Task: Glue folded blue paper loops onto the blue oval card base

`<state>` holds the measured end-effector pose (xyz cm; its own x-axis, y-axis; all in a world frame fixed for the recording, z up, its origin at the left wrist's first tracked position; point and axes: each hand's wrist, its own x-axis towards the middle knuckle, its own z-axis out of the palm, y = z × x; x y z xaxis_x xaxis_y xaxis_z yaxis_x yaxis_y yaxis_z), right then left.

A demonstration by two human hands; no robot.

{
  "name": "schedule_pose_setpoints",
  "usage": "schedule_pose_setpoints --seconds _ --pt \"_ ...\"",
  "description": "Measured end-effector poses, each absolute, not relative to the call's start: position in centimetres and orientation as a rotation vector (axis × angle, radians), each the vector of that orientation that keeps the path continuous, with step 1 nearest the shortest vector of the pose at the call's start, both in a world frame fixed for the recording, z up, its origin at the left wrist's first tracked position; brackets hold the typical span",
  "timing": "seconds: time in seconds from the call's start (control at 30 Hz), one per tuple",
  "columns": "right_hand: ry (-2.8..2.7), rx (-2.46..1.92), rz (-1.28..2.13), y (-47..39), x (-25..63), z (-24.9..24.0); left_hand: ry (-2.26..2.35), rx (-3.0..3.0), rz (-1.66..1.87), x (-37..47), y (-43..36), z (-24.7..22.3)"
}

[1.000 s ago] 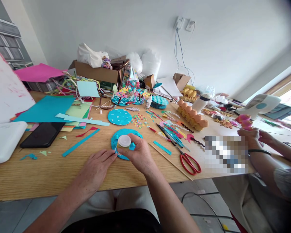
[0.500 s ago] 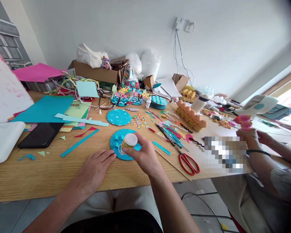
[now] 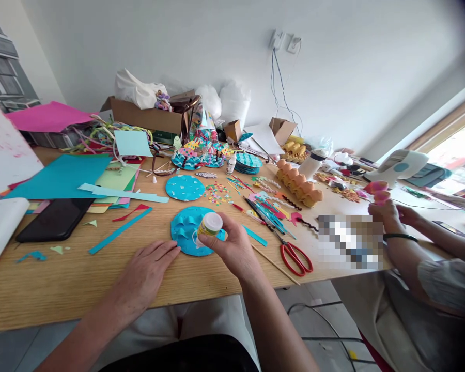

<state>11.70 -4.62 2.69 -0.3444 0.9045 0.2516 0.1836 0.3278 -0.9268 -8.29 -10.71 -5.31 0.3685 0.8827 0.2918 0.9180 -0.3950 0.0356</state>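
My right hand is wrapped round a small glue bottle, tipped with its nozzle end down over a blue paper disc. Curled blue strips stand on the disc. My left hand lies flat on the table, its fingertips at the disc's left edge, holding nothing. Just behind is a second blue disc with small pale pieces on it. A narrow blue strip lies to the left. Where the nozzle meets the disc is hard to make out.
Red-handled scissors and a wooden stick lie to the right. A phone and coloured paper are at left. An egg carton stands behind. Another person's hands hold something pink at far right.
The view has shifted slightly, so the scene sits a little further left. The bottle in my right hand has moved slightly right over the disc. My left hand still rests beside it.
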Motion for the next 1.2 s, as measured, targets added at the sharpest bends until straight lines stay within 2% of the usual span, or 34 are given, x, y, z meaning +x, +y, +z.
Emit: schedule_pose_setpoints --seconds 0.8,1.2 --pt "-1.809 -1.055 0.976 -4.1 12.1 2.0 -1.560 -2.450 -0.553 -8.7 -10.4 -6.7" --pt "-1.820 -1.043 1.000 -4.3 11.9 2.1 -1.598 -2.487 -0.472 -8.7 -10.5 -5.9"
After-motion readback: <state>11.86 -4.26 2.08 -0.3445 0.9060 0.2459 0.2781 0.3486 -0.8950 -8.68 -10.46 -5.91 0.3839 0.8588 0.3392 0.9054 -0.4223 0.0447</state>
